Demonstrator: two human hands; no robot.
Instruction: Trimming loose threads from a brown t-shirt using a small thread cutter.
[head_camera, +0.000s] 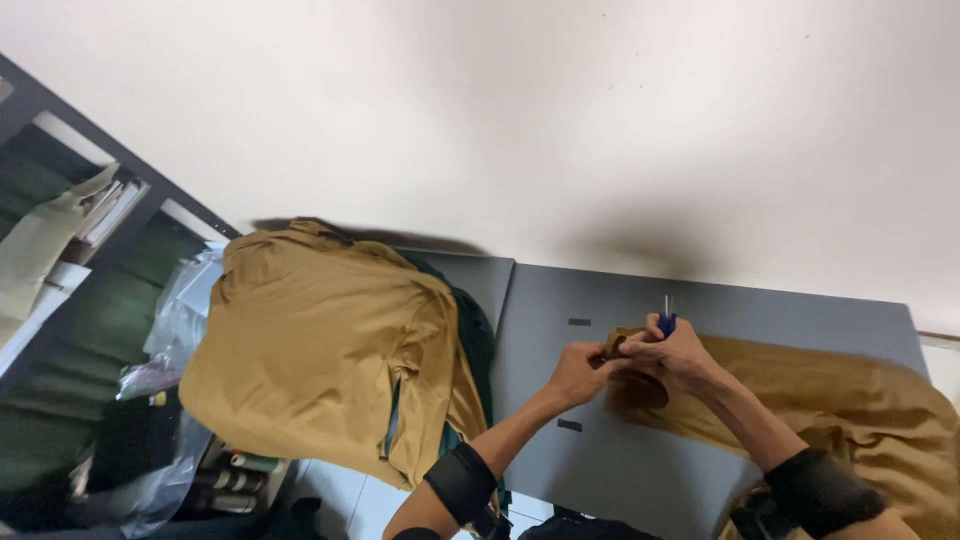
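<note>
Grey table (620, 470) stands against a pale wall (560, 110). Heap of mustard garments (320, 340) lies at the table's left end, over dark green cloth. Mustard garment (850, 400) is spread across the right side. Left hand (578, 372) pinches its bunched end, fingers closed on the cloth. Right hand (678, 352) grips small blue-handled snips (667, 318), blades pointing up, just above that end.
</note>
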